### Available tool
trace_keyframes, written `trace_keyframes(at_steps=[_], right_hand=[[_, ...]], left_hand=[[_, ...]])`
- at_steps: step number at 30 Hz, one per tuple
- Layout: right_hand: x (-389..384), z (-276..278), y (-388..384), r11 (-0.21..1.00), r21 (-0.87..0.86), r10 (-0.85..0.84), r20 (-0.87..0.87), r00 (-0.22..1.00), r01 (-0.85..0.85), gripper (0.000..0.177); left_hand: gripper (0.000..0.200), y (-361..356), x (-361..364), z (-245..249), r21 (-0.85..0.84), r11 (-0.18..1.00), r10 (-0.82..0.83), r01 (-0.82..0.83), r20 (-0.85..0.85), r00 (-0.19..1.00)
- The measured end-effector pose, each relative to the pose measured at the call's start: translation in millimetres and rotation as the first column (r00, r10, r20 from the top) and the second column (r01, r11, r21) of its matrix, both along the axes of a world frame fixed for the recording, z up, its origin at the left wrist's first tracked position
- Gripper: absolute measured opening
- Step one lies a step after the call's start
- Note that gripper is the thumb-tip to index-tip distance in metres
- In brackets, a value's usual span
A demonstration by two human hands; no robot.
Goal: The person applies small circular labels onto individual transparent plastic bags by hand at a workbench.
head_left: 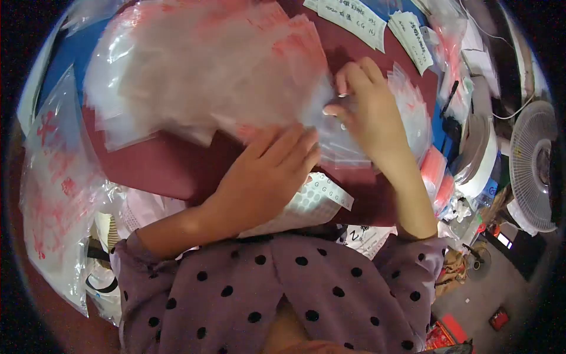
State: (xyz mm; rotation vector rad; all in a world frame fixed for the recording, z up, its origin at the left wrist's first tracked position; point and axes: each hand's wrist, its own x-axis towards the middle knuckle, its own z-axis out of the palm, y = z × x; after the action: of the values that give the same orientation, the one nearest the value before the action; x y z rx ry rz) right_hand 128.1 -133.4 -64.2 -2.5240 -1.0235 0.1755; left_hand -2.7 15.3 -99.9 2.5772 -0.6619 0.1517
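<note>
A sheet of round stickers [318,194] printed with the letter G is held in my left hand [265,177], its fingers closed at the sheet's upper edge. My right hand [371,109] hovers over clear plastic bags [348,144] at the right of the pile, fingers bent and a gap between thumb and forefinger. A small G mark shows on a bag just below that thumb. The large fanned pile of clear bags with red print [218,71] spreads left of my right hand and beyond my left hand; its middle is blurred.
The bags lie on a dark red board [153,165]. Handwritten paper slips [354,23] lie at the far edge. More red-printed bags [410,112] are stacked at right, and a big plastic bag [62,194] hangs at left. A fan [533,165] stands far right.
</note>
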Motion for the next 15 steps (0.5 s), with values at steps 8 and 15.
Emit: trace_keyframes(at_steps=[8, 15], right_hand=[[5.7, 9.3, -16.3, 0.995, -0.102, -0.022, -0.084, 0.996, 0.013, 0.04], [2.4, 1.7, 1.7, 0.96, 0.277, 0.106, -0.468, 0.878, 0.032, 0.036]], left_hand=[[0.038, -8.2, -6.1, 0.3, 0.144, 0.99, -0.015, 0.013, 0.01, 1.0], [0.037, -6.2, -3.0, -3.5, 0.101, 0.992, -0.078, 0.076, 0.013, 0.997]])
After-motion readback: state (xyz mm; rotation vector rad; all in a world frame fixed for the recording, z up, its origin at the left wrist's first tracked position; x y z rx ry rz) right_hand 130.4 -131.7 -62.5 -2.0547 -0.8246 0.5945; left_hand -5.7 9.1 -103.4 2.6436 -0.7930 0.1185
